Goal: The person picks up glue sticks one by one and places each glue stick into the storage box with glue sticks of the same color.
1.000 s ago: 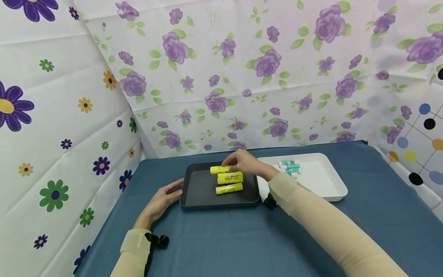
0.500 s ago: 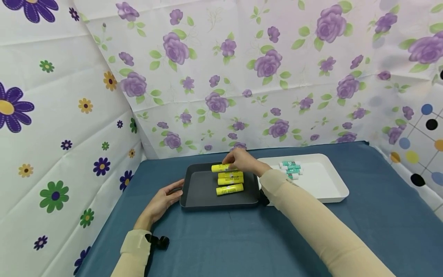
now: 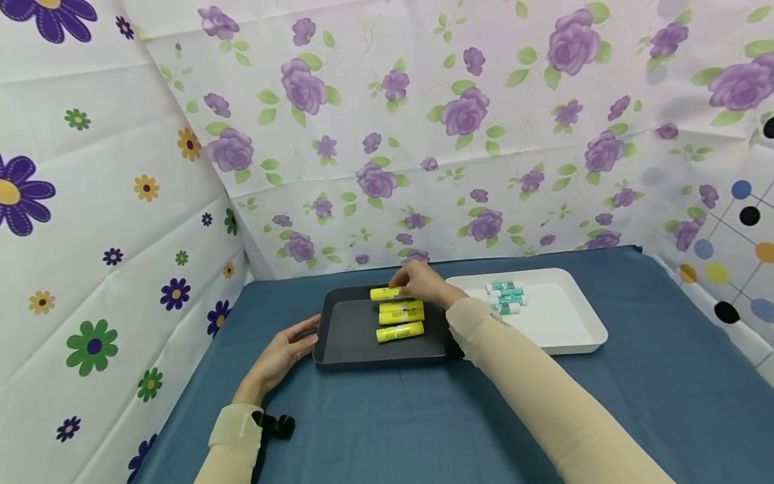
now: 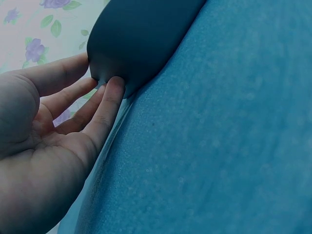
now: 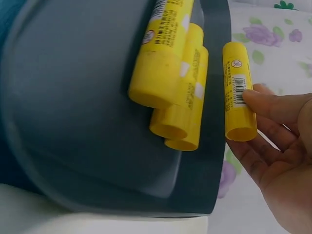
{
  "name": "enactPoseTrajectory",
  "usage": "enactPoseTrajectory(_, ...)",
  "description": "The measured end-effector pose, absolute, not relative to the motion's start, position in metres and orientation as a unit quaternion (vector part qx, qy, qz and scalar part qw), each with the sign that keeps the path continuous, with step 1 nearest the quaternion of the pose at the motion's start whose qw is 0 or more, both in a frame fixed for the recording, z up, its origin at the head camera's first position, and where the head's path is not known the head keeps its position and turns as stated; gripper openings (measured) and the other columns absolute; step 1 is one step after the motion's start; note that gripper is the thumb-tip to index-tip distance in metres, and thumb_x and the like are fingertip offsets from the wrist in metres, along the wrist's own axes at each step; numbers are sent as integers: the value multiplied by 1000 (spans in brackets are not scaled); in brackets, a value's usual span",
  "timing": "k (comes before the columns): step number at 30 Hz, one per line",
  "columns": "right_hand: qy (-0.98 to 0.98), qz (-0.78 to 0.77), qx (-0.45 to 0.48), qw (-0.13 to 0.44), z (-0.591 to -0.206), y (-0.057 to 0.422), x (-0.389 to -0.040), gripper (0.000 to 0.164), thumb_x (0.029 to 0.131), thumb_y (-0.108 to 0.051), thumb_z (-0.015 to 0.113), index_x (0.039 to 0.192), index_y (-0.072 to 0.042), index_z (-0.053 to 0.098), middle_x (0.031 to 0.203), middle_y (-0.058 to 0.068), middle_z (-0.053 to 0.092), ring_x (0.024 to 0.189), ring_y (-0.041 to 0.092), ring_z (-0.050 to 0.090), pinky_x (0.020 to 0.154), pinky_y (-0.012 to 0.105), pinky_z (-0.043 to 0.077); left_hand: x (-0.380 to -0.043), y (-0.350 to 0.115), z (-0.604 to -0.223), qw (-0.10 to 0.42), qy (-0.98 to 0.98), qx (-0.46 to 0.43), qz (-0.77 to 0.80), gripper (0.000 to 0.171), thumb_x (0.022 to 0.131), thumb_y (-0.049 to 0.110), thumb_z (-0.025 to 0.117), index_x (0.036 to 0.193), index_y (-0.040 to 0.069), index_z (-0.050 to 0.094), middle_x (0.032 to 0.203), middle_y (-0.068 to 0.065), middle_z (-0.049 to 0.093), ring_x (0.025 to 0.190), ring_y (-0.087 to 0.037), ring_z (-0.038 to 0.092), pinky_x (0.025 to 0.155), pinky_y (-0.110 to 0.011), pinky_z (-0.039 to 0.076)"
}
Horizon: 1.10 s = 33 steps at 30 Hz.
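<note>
In the head view my right hand (image 3: 423, 281) pinches a yellow glue stick (image 3: 385, 294) over the back of the dark grey tray (image 3: 345, 329). The right wrist view shows the thumb on the label of this glue stick (image 5: 237, 92), apart from the others. Three more yellow glue sticks (image 3: 400, 332) lie in the tray, two of them side by side and the third nearer the front. My left hand (image 3: 281, 356) touches the tray's left end. Seen from the left wrist, its nearly straight fingers (image 4: 109, 100) rest against the tray's outer wall (image 4: 141, 39).
Right of the grey tray stands a white tray (image 3: 568, 316) with several small green-and-white sticks (image 3: 506, 296) at its left side. My right forearm (image 3: 520, 370) crosses in front of it. Blue cloth (image 3: 387, 423) covers the table, and flowered sheets (image 3: 363, 121) hang behind.
My right forearm has swung slightly left, uncovering more of the white tray and its small sticks. The pinched glue stick has stayed almost in place. My left hand has not visibly moved.
</note>
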State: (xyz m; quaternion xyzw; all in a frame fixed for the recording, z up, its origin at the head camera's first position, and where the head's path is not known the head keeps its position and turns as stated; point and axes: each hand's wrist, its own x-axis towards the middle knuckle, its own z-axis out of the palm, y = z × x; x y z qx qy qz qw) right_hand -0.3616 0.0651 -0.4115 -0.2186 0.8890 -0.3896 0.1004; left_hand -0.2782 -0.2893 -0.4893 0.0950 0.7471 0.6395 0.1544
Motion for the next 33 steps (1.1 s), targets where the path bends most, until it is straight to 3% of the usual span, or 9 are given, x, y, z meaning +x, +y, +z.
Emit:
enactPoseTrajectory(9, 900, -370, -214, 88, -419, 61, -366, 28, 97, 6, 69, 120, -5, 79, 122, 11, 74, 118, 27, 67, 102, 42, 57, -277, -287, -487, 155, 747, 90, 640, 63, 108, 17, 60, 164, 8, 33, 163, -20, 33, 151, -37, 34, 124, -49, 33)
enactPoseTrajectory(17, 910, -347, -214, 81, -423, 62, -368, 27, 97, 5, 69, 120, -4, 79, 123, 11, 74, 118, 28, 67, 102, 42, 57, -276, -287, -488, 155, 746, 89, 642, 62, 108, 14, 59, 164, 8, 33, 163, -20, 34, 150, -37, 35, 119, -37, 41)
enactPoseTrajectory(33, 922, -310, -221, 78, -423, 59, -368, 26, 98, 6, 65, 118, -4, 79, 119, 11, 74, 115, 28, 67, 100, 42, 58, -277, -289, -489, 156, 742, 100, 644, 63, 108, 16, 60, 164, 7, 33, 163, -20, 33, 151, -38, 34, 118, -34, 43)
